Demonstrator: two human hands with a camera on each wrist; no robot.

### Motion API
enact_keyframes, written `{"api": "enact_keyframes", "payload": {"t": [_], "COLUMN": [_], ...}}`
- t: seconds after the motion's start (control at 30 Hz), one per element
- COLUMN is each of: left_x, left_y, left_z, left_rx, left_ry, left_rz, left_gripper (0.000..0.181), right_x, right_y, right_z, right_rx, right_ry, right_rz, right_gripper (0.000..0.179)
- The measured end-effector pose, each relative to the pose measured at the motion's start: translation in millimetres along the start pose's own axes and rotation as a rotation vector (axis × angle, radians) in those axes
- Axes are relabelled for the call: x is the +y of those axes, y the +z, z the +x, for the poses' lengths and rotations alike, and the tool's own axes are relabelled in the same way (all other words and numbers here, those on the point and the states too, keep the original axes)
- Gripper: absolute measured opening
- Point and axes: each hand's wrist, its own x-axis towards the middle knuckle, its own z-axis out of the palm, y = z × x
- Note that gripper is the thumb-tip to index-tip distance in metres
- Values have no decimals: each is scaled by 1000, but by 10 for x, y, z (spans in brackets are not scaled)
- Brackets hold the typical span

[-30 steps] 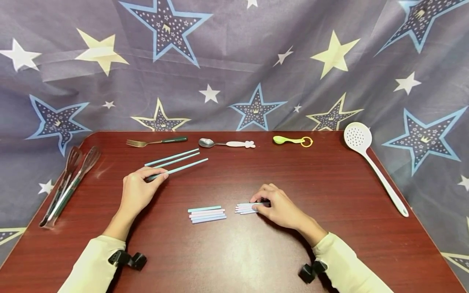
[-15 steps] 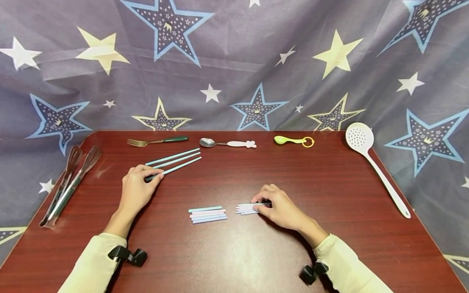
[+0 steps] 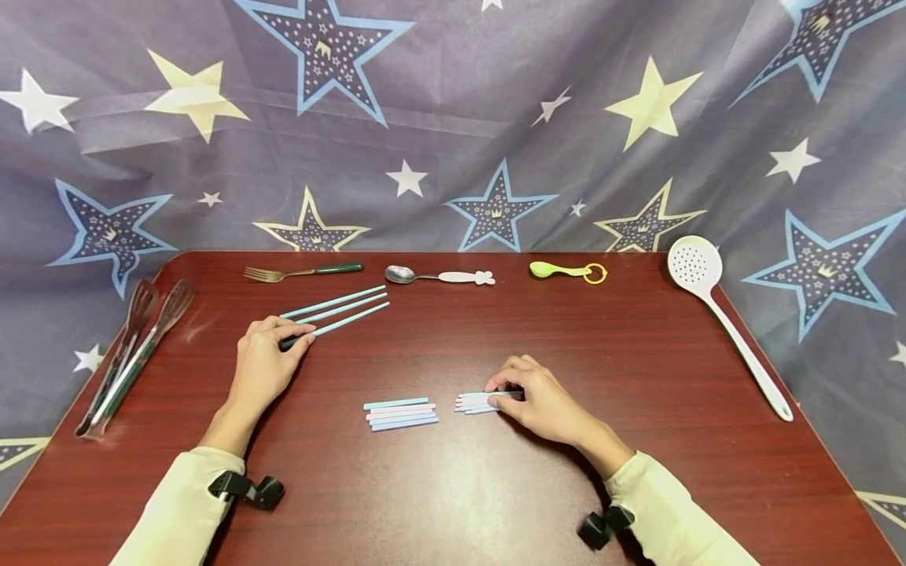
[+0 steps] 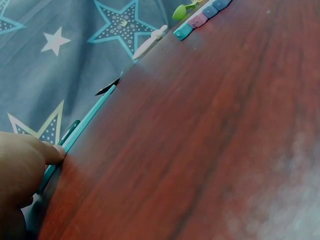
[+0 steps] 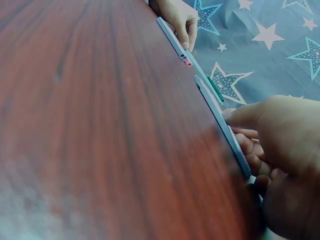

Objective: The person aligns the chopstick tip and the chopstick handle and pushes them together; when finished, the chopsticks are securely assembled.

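Observation:
Three long light-blue sticks lie slanted, side by side, at the left of the table. My left hand pinches the near-left end of the closest light-blue stick, the other two lying just behind. In the left wrist view, a fingertip touches this stick. Right of centre, my right hand holds the right end of a small bundle of pale short sticks; how many it grips is hidden. The right wrist view has the thumb against a stick. Beside them lies a row of blue and pink short sticks.
Along the back edge lie a fork, a spoon with a white handle and a small yellow-green spoon. Tongs rest at the left edge, a white skimmer at the right. A star-patterned cloth hangs behind.
Over the last second my left hand has drawn the nearest light-blue stick a little left, roughly level with the other two. It then stays still. My right hand has not visibly moved.

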Motion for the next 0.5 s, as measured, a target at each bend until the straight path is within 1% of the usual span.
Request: {"api": "enact_keyframes", "payload": {"t": [0.17, 0.43, 0.5], "left_x": [-9, -10, 0], "left_y": [-6, -3, -4], "left_z": [-1, 12, 16], "left_rx": [7, 9, 19], "left_ry": [-4, -10, -14], "left_rz": [5, 8, 4], "left_gripper": [12, 13, 13], "right_x": [7, -1, 11], "right_y": [10, 4, 10], "right_z": [2, 2, 1], "right_rx": [5, 3, 6], "right_ry": [-14, -9, -12], "right_rz": [-5, -7, -10], "right_gripper": [10, 10, 10]}}
